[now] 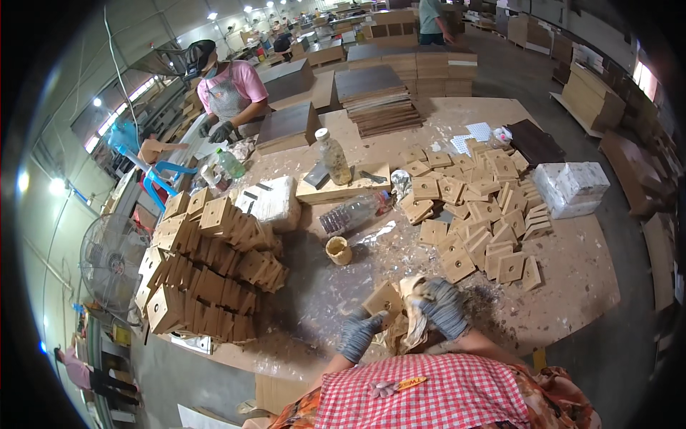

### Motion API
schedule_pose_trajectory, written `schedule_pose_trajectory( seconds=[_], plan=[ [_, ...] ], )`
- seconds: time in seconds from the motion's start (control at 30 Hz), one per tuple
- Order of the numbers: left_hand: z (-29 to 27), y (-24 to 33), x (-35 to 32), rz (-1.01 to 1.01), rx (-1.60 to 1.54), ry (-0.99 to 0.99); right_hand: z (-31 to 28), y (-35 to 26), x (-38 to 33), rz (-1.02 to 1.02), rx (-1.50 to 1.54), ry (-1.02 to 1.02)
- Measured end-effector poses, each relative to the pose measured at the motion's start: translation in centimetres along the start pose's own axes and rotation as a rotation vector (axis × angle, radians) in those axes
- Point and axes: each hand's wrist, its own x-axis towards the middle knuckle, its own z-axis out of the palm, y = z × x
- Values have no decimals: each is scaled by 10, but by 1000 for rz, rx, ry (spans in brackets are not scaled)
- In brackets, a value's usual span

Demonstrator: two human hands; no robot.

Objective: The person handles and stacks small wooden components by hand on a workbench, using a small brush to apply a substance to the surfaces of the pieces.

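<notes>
Wooden block (384,299) is being gripped by the left hand (360,334), seemingly for steadiness, the right hand (442,307) clutching cloth (416,323) beside it.

The person's gloved left hand (359,334) holds a small wooden block (386,300) with a hole in its face, while the gloved right hand (443,309) grips a stained, crumpled cloth (409,322) beside it, above the near edge of a smeared worktable (307,314). To the left rises a stack of similar blocks (204,279), to the right a loose heap of blocks (471,207), and between them are a small tan cup (339,250) and a clear bottle lying on its side (354,212). Beyond, a capped bottle (333,157) stands upright on a board (314,193), and a co-worker in pink (232,93) works at upper left.
</notes>
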Motion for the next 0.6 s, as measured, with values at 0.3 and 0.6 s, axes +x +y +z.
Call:
schedule_pose_trajectory(
  seconds=[0.3, 0.6],
  plan=[
    [-7, 13, 0, 216, 336, 102, 1, 4, 0, 269, -48, 86],
    [-12, 20, -3, -120, -74, -177, 16, -38, -6, -57, -148, -120]
  ],
)
